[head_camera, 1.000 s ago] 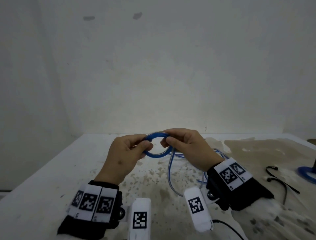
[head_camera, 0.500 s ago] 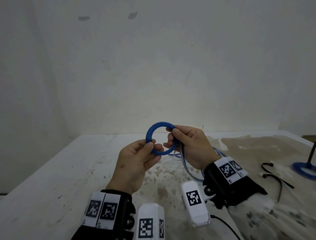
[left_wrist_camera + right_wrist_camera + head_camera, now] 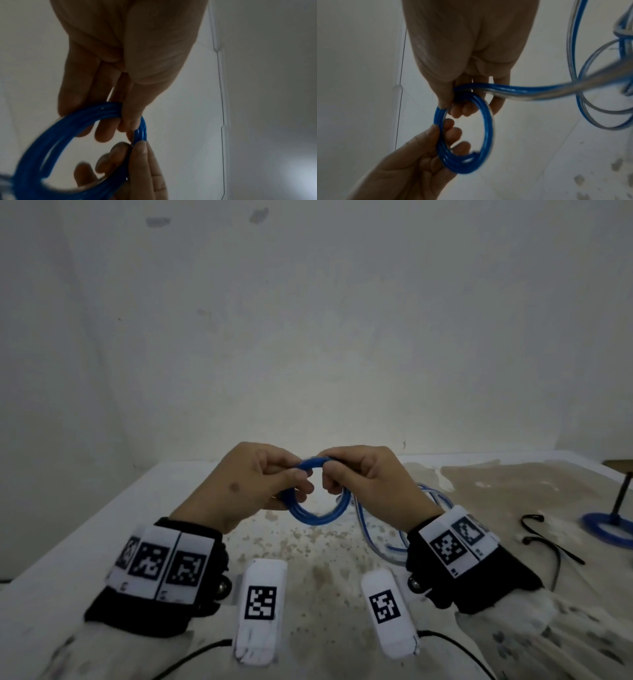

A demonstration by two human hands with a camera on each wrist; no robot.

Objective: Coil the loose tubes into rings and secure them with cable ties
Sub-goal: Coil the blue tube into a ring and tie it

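Observation:
A small ring of coiled blue tube [image 3: 310, 513] [image 3: 486, 129] [image 3: 51, 146] hangs between both hands above the table. My left hand [image 3: 260, 481] pinches its left side with thumb and curled fingers [image 3: 135, 117]. My right hand [image 3: 356, 477] pinches the right side [image 3: 447, 100]. The loose blue and clear tail [image 3: 380, 539] [image 3: 539, 90] runs from the right hand down to loose loops on the table. Two black cable ties [image 3: 544, 539] lie to the right.
The stained white table [image 3: 102, 529] meets a white wall at the back. At the far right a finished blue ring [image 3: 606, 529] sits round a black post [image 3: 621, 498]. Tagged white blocks [image 3: 262, 597] hang under both wrists.
The ring, upright half a second ago, has tipped over and dropped a little. Both hands closed in on its top and the left hand rose to meet the right.

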